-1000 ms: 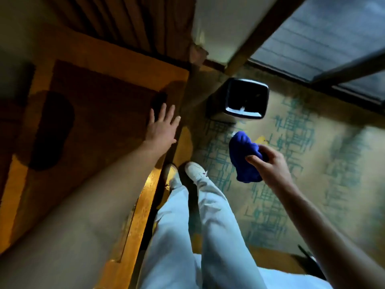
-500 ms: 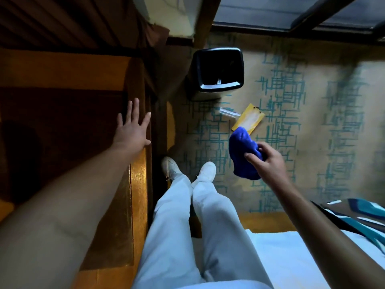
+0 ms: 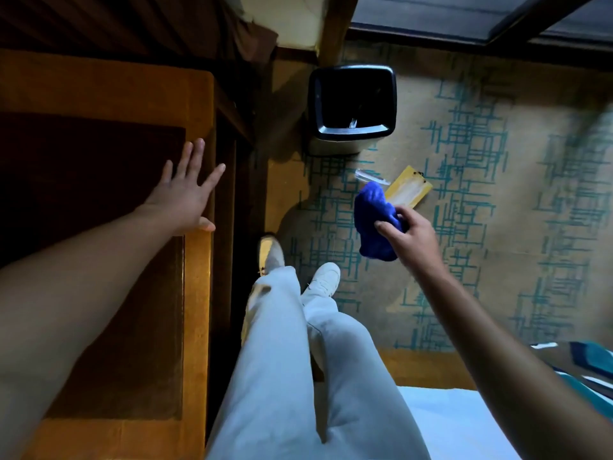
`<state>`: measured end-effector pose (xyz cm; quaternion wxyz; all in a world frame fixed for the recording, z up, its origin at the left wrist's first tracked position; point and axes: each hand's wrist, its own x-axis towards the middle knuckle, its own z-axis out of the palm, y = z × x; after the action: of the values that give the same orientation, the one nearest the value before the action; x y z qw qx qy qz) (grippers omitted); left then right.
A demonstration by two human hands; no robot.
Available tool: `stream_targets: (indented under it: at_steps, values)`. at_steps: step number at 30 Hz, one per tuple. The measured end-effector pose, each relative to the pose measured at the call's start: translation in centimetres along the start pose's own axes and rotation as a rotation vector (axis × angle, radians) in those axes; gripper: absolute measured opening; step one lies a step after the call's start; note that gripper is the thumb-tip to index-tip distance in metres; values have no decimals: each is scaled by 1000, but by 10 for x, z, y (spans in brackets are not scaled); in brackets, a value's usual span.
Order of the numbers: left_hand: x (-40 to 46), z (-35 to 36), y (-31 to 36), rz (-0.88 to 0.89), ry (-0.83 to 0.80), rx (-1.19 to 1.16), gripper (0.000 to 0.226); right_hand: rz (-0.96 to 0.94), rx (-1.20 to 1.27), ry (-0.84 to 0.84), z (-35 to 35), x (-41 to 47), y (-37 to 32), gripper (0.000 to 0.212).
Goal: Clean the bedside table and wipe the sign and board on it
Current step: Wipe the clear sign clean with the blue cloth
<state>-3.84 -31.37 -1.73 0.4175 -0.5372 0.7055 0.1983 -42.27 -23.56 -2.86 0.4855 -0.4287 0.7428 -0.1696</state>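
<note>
The wooden bedside table (image 3: 197, 293) fills the left side, with a dark inset top. My left hand (image 3: 184, 194) lies flat on it near its right edge, fingers spread, holding nothing. My right hand (image 3: 411, 237) hangs over the floor and grips a bunched blue cloth (image 3: 373, 217). On the carpet beyond the cloth lie a yellow board (image 3: 411, 190) and a small clear sign (image 3: 370, 176), partly hidden by the cloth.
A black waste bin (image 3: 353, 127) stands on the patterned carpet (image 3: 497, 227) by the wall. My legs in light trousers (image 3: 298, 360) and white shoes are between table and bed. White bedding (image 3: 457, 426) sits at the lower right.
The view has swung right and down, so the board and sign on the floor came into sight. My left hand stays flat on the table; my right hand still holds the cloth.
</note>
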Motion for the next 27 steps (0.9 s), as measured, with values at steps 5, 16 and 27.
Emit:
stream_targets:
  at_steps: [5,16,27]
  values:
    - [2,0,2,-4,13,10,128,-52,33,-38,10,24,-8,22]
    - [20,-82,47,5,76,343,86,-87,-57,14,-2,58,14,23]
    - [147,-107,197,584,166,154,79,-24,-78,240,-39,113,104,23]
